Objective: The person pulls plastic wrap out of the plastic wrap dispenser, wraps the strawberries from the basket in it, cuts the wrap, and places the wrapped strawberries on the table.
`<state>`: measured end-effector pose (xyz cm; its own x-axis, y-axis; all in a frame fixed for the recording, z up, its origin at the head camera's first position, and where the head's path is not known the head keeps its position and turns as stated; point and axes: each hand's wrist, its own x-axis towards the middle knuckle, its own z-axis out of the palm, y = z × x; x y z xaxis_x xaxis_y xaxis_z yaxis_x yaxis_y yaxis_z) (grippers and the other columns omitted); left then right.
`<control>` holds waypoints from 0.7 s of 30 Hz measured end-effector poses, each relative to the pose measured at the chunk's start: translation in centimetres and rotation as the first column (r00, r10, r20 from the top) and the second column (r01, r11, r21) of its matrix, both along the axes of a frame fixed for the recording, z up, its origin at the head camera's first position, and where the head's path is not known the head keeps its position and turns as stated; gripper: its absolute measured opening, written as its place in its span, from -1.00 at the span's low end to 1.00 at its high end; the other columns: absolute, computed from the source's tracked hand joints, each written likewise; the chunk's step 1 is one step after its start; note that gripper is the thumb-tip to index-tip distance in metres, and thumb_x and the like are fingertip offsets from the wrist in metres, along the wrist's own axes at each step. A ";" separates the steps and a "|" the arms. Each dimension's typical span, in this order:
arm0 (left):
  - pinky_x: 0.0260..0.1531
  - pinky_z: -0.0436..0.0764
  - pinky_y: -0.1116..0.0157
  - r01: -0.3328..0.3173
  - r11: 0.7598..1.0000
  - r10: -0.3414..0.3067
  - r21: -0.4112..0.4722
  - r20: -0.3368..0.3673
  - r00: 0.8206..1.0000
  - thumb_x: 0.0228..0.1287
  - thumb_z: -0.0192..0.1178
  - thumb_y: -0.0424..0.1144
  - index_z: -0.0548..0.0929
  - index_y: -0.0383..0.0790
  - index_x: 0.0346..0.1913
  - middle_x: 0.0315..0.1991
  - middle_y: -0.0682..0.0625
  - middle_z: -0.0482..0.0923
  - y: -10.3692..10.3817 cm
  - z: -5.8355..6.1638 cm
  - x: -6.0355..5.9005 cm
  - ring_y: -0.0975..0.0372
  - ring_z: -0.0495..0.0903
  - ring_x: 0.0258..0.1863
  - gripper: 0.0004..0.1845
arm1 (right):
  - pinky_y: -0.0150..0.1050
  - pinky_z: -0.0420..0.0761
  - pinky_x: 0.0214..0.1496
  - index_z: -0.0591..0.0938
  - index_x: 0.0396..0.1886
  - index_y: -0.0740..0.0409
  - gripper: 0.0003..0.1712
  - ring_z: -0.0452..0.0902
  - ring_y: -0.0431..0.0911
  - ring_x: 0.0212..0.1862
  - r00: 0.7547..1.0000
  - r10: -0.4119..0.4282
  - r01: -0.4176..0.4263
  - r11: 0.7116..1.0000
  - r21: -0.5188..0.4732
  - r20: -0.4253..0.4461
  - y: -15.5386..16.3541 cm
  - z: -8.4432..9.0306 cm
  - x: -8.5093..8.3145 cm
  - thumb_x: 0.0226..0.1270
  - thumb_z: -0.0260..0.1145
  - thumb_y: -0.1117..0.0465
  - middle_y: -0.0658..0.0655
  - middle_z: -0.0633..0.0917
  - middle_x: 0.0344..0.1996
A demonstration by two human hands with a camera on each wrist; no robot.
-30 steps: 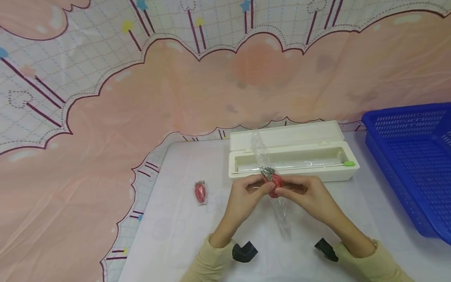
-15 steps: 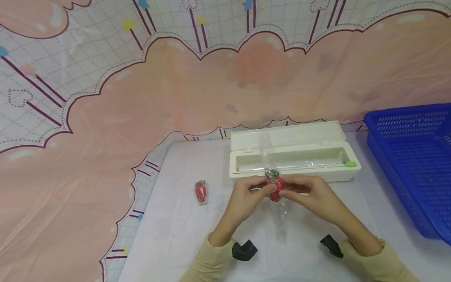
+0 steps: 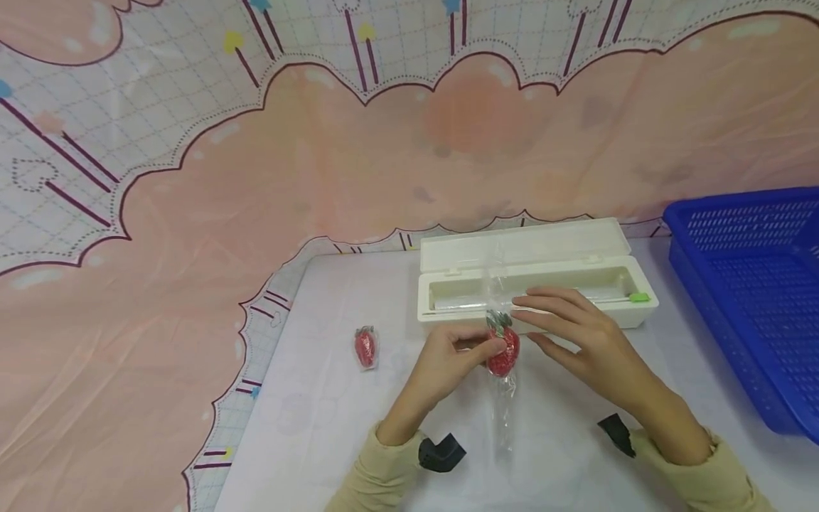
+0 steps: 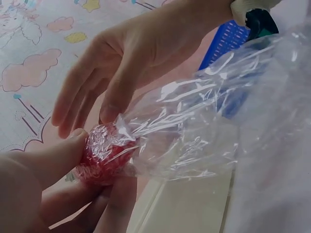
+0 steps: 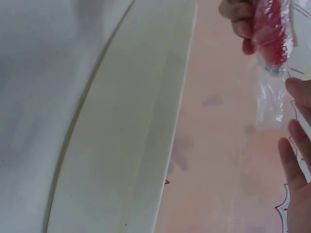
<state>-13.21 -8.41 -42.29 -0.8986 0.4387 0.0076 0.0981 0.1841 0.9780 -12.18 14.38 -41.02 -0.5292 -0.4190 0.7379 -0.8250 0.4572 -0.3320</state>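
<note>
My left hand (image 3: 448,359) pinches a red strawberry (image 3: 505,357) with green leaves between thumb and fingers. Clear plastic wrap (image 3: 504,419) surrounds the fruit, with loose tails above and below it. Just to the right, my right hand (image 3: 589,341) is held with fingers spread and nothing in its grasp. In the left wrist view the wrap (image 4: 194,116) trails away from the strawberry (image 4: 109,153) in a crinkled sheet. A second wrapped strawberry (image 3: 366,348) lies on the white table to the left.
Behind the hands stands a long cream cling film dispenser (image 3: 601,315), lid raised, with a roll of film inside and a green slider (image 3: 640,297) on its front edge. A blue plastic basket (image 3: 723,341) is at the right. A patterned cloth (image 3: 358,171) hangs behind the table.
My right hand has let go of the wrapped strawberry and moved slightly right, fingers extended. The left hand still holds the fruit, whose wrap now hangs more upright.
</note>
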 end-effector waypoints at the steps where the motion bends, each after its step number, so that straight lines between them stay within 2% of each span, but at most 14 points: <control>1: -0.22 0.69 0.36 0.008 1.000 -0.008 -0.005 0.009 1.000 0.31 0.33 -0.21 0.76 -0.31 -0.07 -0.19 -0.12 0.76 0.0 0.0 0.0 0.34 0.71 -0.30 -0.75 | -0.49 0.30 0.40 0.69 0.13 0.10 -0.55 0.44 0.02 0.30 0.999 0.002 -0.001 1.000 0.019 -0.035 -0.1 0.0 -0.1 0.57 0.04 -0.05 0.10 0.66 0.16; 4: -0.22 0.68 0.38 0.033 0.999 -0.032 -0.023 0.036 0.999 0.30 0.34 -0.20 0.75 -0.33 -0.06 -0.20 -0.10 0.76 0.0 0.1 0.1 0.34 0.71 -0.31 -0.73 | -0.46 0.24 0.44 0.68 0.14 0.07 -0.53 0.40 0.08 0.35 0.996 -0.002 0.007 0.998 0.057 -0.084 -0.2 -0.1 -0.3 0.61 -0.02 -0.04 0.09 0.64 0.21; 9: -0.25 0.67 0.41 0.081 0.996 -0.079 -0.035 0.046 0.996 0.29 0.34 -0.24 0.75 -0.36 -0.07 -0.23 -0.13 0.76 0.0 0.3 0.2 0.37 0.69 -0.34 -0.73 | -0.41 0.19 0.49 0.66 0.18 0.05 -0.53 0.34 0.09 0.40 0.995 -0.001 0.010 0.996 0.091 -0.095 -0.3 -0.5 -0.4 0.62 -0.05 -0.04 0.09 0.62 0.24; 16: -0.25 0.67 0.40 0.143 0.989 -0.142 -0.040 0.027 0.989 0.27 0.36 -0.25 0.75 -0.33 -0.04 -0.20 -0.12 0.75 -0.1 0.5 0.3 0.39 0.68 -0.33 -0.73 | -0.48 0.11 0.49 0.64 0.21 0.02 -0.46 0.32 0.04 0.41 0.999 -0.032 0.030 0.987 0.159 0.005 0.0 -1.0 -0.2 0.60 -0.12 -0.12 0.04 0.60 0.26; 21: -0.25 0.67 0.41 0.174 0.983 -0.175 -0.057 -0.005 0.985 0.28 0.35 -0.24 0.76 -0.29 -0.07 -0.23 -0.07 0.74 -0.2 0.5 0.3 0.41 0.66 -0.33 -0.77 | -0.53 0.14 0.46 0.68 0.15 0.01 -0.43 0.40 0.05 0.31 0.998 -0.032 0.023 0.988 0.151 0.059 0.0 -1.3 -0.1 0.57 -0.13 -0.15 0.09 0.62 0.16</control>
